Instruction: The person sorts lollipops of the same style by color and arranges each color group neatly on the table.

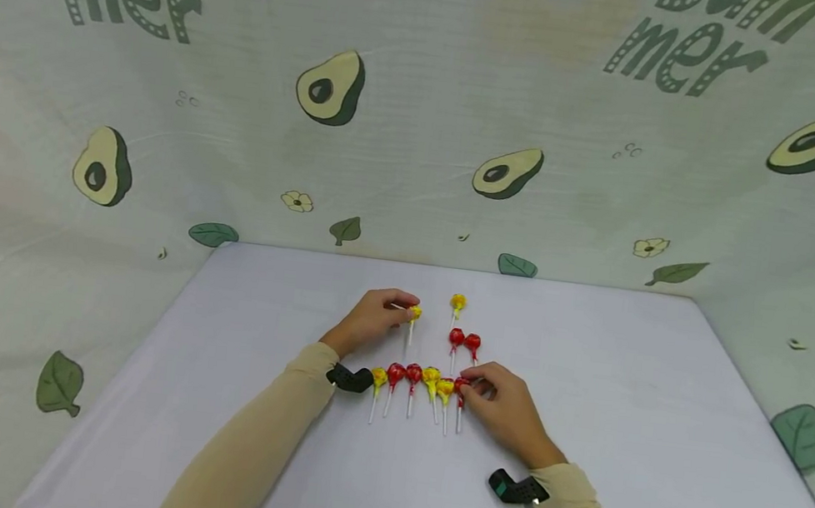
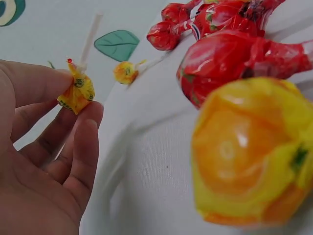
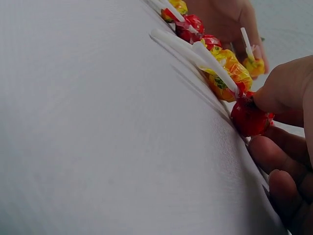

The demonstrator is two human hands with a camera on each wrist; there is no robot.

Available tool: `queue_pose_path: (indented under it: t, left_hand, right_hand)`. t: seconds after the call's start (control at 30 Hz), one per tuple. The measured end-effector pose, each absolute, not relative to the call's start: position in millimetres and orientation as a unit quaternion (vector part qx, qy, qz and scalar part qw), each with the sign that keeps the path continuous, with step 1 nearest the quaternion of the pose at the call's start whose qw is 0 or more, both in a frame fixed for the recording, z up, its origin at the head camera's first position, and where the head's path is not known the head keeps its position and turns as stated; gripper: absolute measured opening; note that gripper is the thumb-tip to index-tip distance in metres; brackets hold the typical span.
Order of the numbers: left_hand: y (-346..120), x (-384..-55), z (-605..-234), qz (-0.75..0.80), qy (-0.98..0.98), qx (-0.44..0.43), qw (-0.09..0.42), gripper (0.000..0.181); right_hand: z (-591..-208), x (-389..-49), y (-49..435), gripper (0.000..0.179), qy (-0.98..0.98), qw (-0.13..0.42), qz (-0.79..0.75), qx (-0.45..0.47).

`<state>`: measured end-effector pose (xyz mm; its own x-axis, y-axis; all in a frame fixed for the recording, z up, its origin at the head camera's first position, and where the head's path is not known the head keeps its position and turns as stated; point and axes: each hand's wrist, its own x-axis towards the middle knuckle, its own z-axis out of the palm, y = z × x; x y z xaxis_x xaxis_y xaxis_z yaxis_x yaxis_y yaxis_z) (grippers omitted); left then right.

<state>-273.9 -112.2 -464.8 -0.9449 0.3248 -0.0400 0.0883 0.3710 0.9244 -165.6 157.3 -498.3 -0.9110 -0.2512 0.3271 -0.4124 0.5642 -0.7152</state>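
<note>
My left hand (image 1: 379, 316) pinches a yellow lollipop (image 2: 78, 93) by its wrapped head between thumb and fingers, behind the left part of a row. My right hand (image 1: 504, 403) has thumb and fingers on the head of a red lollipop (image 3: 251, 115) at the row's right end. That row holds several yellow and red lollipops side by side, sticks toward me, among them a yellow lollipop (image 1: 379, 378) at its left end and a red lollipop (image 1: 414, 374) mid-row. Behind it lie two red lollipops (image 1: 457, 338), with one yellow lollipop (image 1: 458, 302) farther back.
The lollipops lie on a white table (image 1: 627, 380) that ends at a hanging cloth (image 1: 422, 122) printed with avocados and leaves. Each wrist wears a black band device, seen at the left wrist (image 1: 350, 379) and the right wrist (image 1: 518, 488).
</note>
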Motion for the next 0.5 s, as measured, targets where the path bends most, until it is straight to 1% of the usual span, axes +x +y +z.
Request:
queue_pose_path:
  t: [0.33,0.5]
  left_hand:
    - [-104,-288,-466,0.562,0.807,0.132,0.127,0.033]
    - [-97,-296,-468,0.555,0.813,0.129,0.123,0.032]
  right_hand:
    - [-503,-168,158,0.021,-0.874,0.094,0.427,0.213]
    - [-504,-168,158,0.020,-0.873,0.094,0.429,0.212]
